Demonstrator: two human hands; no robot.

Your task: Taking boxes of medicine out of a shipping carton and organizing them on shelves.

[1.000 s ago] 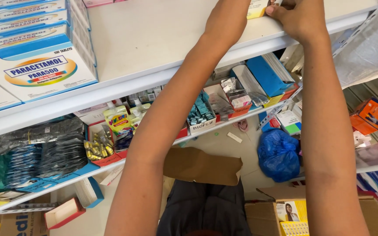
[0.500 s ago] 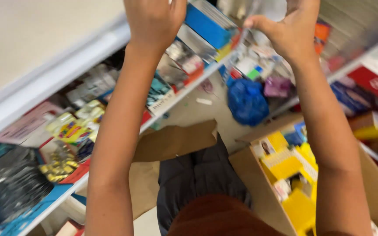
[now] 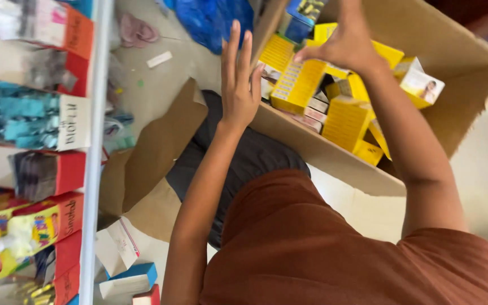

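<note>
A white shelf (image 3: 92, 169) edged the left side, crowded with red trays (image 3: 70, 172) of small packets. Past a flattened piece of brown cardboard (image 3: 148, 164) on the floor, my left hand (image 3: 239, 85) hung flat and spread, fingers straight, holding nothing, just at the near wall of the cardboard box (image 3: 453, 96). My right hand (image 3: 343, 42) reached into that box, fingertips curled on a yellow carton (image 3: 297, 85) lying among other yellow cartons.
</note>
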